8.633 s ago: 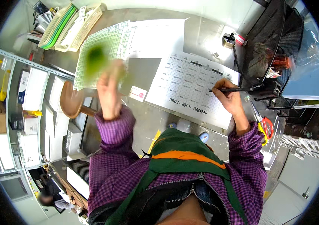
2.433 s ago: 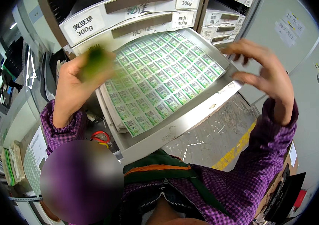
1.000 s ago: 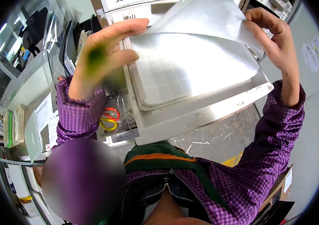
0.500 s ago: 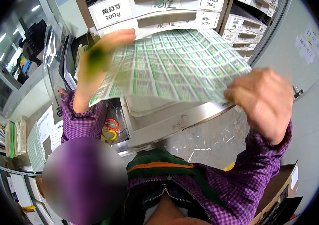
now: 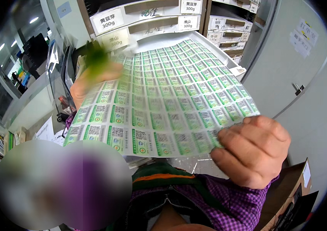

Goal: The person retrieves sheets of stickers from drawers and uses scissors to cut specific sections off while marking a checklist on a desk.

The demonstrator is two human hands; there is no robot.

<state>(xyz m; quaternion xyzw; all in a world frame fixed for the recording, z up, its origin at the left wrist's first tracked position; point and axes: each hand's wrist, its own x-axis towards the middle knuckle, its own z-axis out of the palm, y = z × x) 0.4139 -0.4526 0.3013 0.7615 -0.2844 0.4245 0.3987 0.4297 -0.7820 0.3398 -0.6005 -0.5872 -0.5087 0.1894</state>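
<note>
Grey wall (image 5: 267, 69) fills 2 to 3 o'clock. Drawer rack (image 5: 167, 29) at 12 o'clock, white fronts carrying paper tags. One drawer (image 5: 209, 45) stands out from it, its pale right side running from 12 towards 1 o'clock. Green apron (image 5: 163, 178), orange band across it, at 6 o'clock.

Label sheet (image 5: 163, 100): middle of view, above the drawer, near part bowed and reaching back towards the apron. Printed side up, grid of small green-and-white labels. Whether the far edge touches the drawer: unclear.

Handling, my judgement: keep both sides at one height, pull only lightly, let the paper hold a broad curve. A tight squeeze at one corner would likely crease it; a twist could scuff the labels.

Lie of the sheet: far edge faces 12 o'clock, tilting up towards 1; near edge faces 6. Left side slants from 8 up towards 11. Long axis uncertain; bowing and foreshortening hide which side is longer.

Right hand (image 5: 256, 150), 4 o'clock: fingers curled, thumb against them, pinching the sheet's near right corner. Left hand (image 5: 94, 79), 10 o'clock: at the left edge, partly under a green blur; can't make out whether it pinches the paper or merely rests there.

Smallest noted: door handle (image 5: 298, 89), between 2 and 3 o'clock.
</note>
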